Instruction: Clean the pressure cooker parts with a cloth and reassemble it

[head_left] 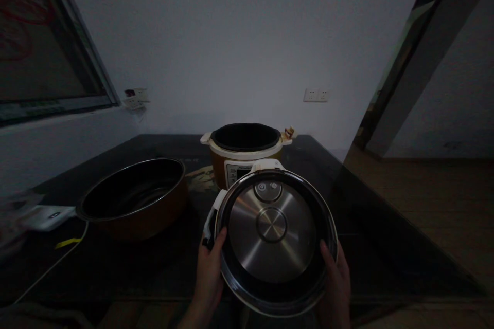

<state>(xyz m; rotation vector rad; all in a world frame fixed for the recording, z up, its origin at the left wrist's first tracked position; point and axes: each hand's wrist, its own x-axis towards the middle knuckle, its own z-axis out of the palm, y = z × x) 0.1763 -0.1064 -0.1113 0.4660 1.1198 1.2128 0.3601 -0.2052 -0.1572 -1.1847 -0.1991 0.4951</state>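
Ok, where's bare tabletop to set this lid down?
Bare table lies right of the cooker base, out to the table edge, and in front of the inner pot. Crowded left: white box and cable. The left hand and right hand hold the lid.

Forearms cut off at the bottom edge, fingers of left hand (208, 273) and right hand (336, 282) hidden behind the lid (273, 240), cooker panel (236, 172) half covered by it, buttons too small to read, pale blurred object (15, 218) at left edge
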